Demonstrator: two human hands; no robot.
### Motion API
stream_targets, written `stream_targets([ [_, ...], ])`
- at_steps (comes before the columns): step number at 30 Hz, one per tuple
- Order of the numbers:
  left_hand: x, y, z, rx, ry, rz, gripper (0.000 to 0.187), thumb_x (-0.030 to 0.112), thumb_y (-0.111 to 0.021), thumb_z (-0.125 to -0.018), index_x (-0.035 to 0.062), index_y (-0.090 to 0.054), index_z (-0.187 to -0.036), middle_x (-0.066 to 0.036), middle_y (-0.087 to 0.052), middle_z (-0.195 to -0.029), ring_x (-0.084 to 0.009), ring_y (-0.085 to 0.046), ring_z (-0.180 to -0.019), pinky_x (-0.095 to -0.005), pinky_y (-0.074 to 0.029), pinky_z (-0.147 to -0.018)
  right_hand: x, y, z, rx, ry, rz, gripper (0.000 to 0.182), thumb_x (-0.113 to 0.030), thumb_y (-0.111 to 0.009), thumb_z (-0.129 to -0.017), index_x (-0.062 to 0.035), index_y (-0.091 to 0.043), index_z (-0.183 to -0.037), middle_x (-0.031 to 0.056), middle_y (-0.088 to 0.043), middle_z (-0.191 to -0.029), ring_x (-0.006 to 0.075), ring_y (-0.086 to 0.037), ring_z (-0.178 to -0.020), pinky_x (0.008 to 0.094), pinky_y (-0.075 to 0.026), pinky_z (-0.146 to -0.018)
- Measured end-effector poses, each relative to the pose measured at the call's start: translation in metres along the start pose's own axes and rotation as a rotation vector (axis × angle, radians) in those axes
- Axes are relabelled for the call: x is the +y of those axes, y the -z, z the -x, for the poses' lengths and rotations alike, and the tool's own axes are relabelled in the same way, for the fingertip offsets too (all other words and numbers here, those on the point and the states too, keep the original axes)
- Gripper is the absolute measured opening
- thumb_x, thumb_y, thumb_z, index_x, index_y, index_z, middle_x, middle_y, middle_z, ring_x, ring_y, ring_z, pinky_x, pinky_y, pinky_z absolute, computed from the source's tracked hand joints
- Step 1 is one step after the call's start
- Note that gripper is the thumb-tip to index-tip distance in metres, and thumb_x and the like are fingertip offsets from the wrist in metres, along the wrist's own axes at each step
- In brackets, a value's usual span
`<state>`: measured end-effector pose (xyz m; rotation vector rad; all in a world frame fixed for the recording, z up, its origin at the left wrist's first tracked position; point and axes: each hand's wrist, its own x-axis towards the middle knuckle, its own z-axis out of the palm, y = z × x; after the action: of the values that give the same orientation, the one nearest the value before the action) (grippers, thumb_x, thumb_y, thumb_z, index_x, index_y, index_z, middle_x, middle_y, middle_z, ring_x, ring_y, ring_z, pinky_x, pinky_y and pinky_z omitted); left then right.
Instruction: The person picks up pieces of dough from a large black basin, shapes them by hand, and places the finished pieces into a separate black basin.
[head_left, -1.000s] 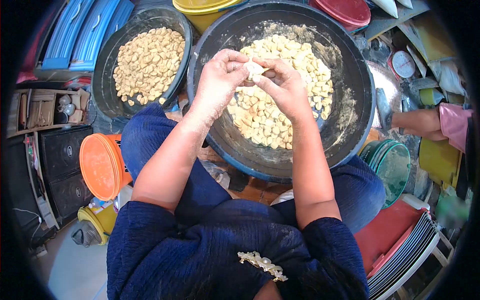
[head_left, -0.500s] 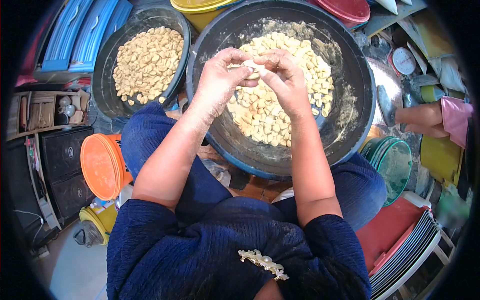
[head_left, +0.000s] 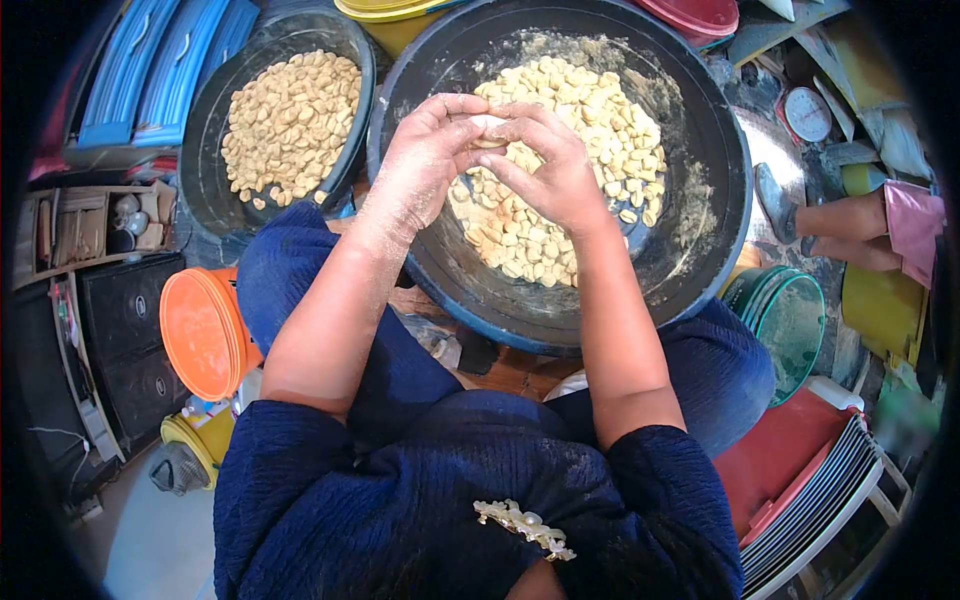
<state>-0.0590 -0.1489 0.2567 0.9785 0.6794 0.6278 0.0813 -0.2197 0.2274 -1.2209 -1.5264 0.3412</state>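
My left hand, dusted with pale powder, is closed on a pale dough-like piece above the large black tub. From the other side, the fingertips of my right hand close on the same piece, thumb below and fingers above. Part of the piece is hidden by the fingers. Beneath both hands lies a heap of small, flat, cream-coloured pieces in the tub. Powder clings to the tub's inner wall.
At the left, a smaller black basin holds browner pieces. An orange bucket and green buckets flank my knees. A dial scale and another person's leg are at the right.
My left fingers have shifted slightly and cover more of the piece. My right thumb has moved left and down, and its fingers reach farther left. The whole view has shifted a little.
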Motion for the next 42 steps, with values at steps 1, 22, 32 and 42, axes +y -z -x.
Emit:
stream_targets([
  [1,0.000,-0.001,0.000,0.000,0.003,0.001,0.019,0.008,-0.050,-0.086,0.0004,-0.051,-0.104,-0.011,-0.058,-0.097,-0.0190,-0.059,-0.090,-0.0314,-0.050,-0.078,0.001,0.000,0.000,0.000,-0.003,0.000,0.024,-0.009,-0.068,-0.070,-0.0084,-0.063,-0.094,0.0113,-0.060,-0.093,0.0271,-0.059,-0.087,0.0332,-0.047,-0.077],
  [22,-0.148,0.091,-0.069,-0.283,0.179,-1.290,0.022,0.014,-0.057,-0.072,0.0013,-0.063,-0.089,-0.020,-0.060,-0.088,-0.0318,-0.059,-0.086,-0.0352,-0.045,-0.076,0.149,0.040,0.101,-0.447,-1.083,-0.082,0.043,-0.019,-0.064,-0.072,-0.0063,-0.056,-0.112,0.0103,-0.060,-0.104,0.0199,-0.058,-0.090,0.0324,-0.045,-0.077],
  [32,-0.290,0.162,-0.120,0.266,0.526,-1.054,0.037,0.035,-0.057,-0.080,0.0011,-0.059,-0.095,-0.024,-0.056,-0.098,-0.0373,-0.050,-0.098,-0.0425,-0.042,-0.083,0.212,-0.031,0.238,-0.040,-1.918,-0.276,0.070,-0.060,-0.048,-0.080,-0.0021,-0.051,-0.119,0.0168,-0.047,-0.125,0.0301,-0.046,-0.111,0.0413,-0.040,-0.091],
  [42,-0.307,0.062,-0.049,-0.496,0.636,-1.250,0.064,0.048,-0.062,-0.074,0.0028,-0.050,-0.118,-0.018,-0.051,-0.120,-0.0292,-0.045,-0.115,-0.0337,-0.036,-0.095,0.258,0.098,0.166,-0.102,-1.366,0.197,0.059,-0.039,-0.061,-0.077,-0.0078,-0.045,-0.125,0.0194,-0.051,-0.119,0.0277,-0.055,-0.100,0.0411,-0.047,-0.083],
])
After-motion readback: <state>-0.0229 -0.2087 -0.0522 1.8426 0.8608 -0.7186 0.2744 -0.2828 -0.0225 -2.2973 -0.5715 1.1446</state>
